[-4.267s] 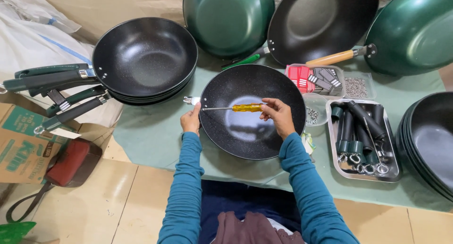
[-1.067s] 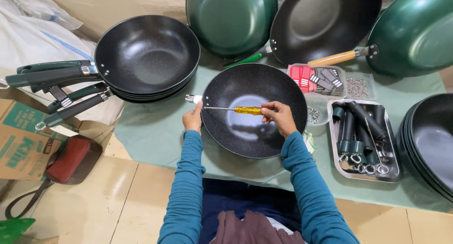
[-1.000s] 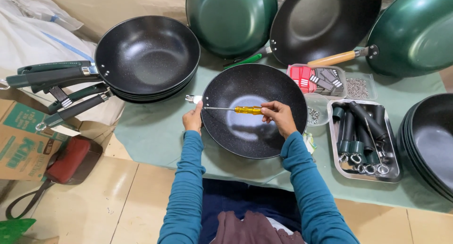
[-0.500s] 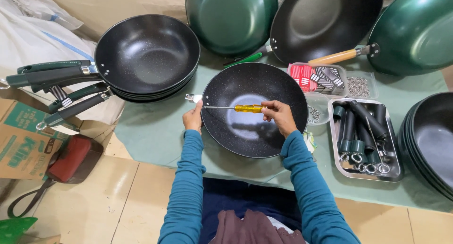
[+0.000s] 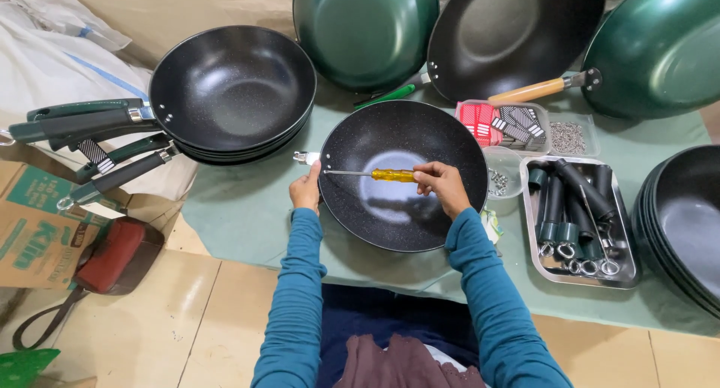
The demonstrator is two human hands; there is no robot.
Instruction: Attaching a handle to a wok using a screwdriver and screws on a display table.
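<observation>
A black speckled wok (image 5: 405, 200) without a handle lies at the centre of the green-covered bench (image 5: 240, 208). The left hand (image 5: 306, 189) steadies its rim at nine o'clock, fingers curled beside a small metal bracket (image 5: 306, 158). The right hand (image 5: 442, 187) has its fingers wrapped round the yellow handle of a screwdriver (image 5: 375, 174), whose shaft crosses the bowl toward that bracket. Judging by this, the bracket is being fastened and no handle is on yet. Loose dark handles fill the steel tray (image 5: 581, 215) at three o'clock; a stack of finished woks (image 5: 232, 92) with handles stands at ten o'clock.
</observation>
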